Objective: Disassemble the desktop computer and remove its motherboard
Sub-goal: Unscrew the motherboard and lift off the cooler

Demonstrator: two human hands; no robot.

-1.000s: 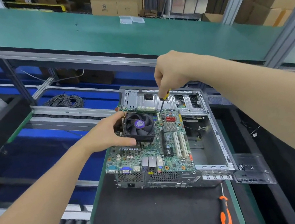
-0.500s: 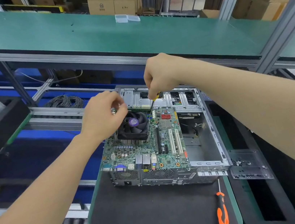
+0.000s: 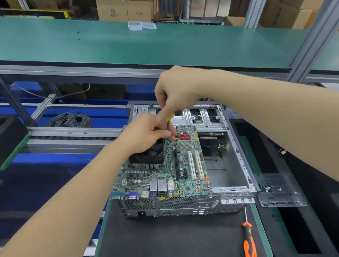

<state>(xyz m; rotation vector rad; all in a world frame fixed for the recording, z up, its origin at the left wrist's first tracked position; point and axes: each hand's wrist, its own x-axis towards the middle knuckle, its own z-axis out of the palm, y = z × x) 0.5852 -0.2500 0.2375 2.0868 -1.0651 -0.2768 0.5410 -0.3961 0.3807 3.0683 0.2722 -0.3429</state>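
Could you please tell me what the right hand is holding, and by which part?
The right hand holds a screwdriver by its yellow handle, shaft pointing down at the motherboard.

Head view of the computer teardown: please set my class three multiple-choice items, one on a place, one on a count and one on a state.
1. Where does the orange-handled screwdriver lie?
A. on the green shelf
B. in the left hand
C. on the black mat, in front of the case

2. How many long white slots does the motherboard carry?
A. one
B. two
C. four

3. What is the right hand doing?
A. gripping a yellow-handled screwdriver
B. lying flat on the mat
C. hanging open, holding nothing

Answers:
1 C: it lies flat on the mat, apart from both hands.
2 B: two white slots run side by side.
3 A: its fingers curl round the yellow handle above the board.
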